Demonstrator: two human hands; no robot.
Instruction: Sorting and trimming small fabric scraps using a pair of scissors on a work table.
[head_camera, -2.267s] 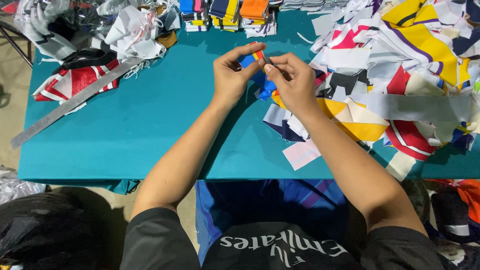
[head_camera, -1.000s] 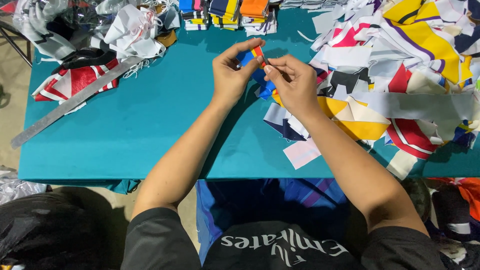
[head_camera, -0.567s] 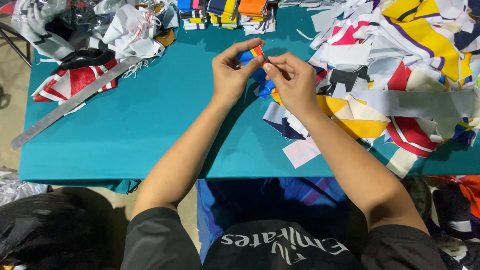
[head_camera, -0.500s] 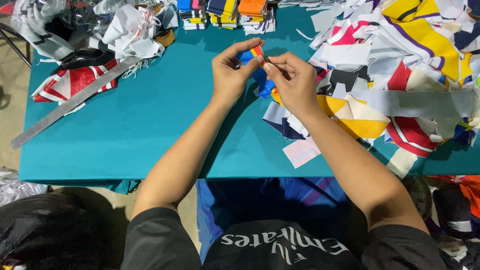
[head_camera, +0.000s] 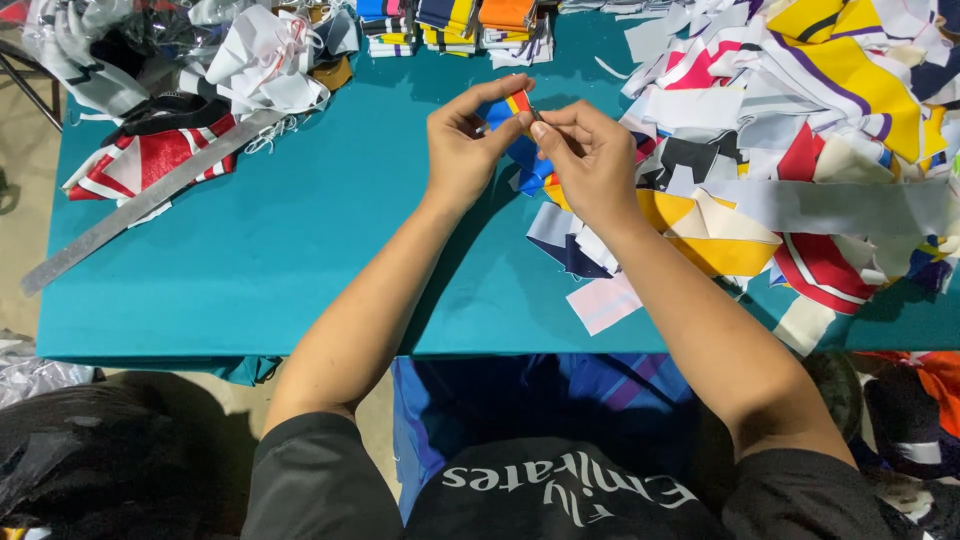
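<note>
My left hand (head_camera: 462, 150) and my right hand (head_camera: 590, 160) meet above the teal table (head_camera: 300, 260), both pinching one small folded fabric piece (head_camera: 512, 108) striped blue, yellow and red. The left thumb and fingers grip its left side. Fingertips of the right hand hold its right edge, where a thin pale sliver shows; what that sliver is I cannot tell. Beneath the hands lie more blue and yellow scraps (head_camera: 530, 170).
A big heap of coloured fabric offcuts (head_camera: 800, 150) covers the table's right side. Folded stacks (head_camera: 470, 20) line the far edge. A long metal ruler (head_camera: 140, 200) lies diagonally at left over red-and-white cloth (head_camera: 140, 160), beside white and grey fabric (head_camera: 260, 60).
Both hands stay at the same spot with the small piece. Only the fingers have shifted slightly on it.
</note>
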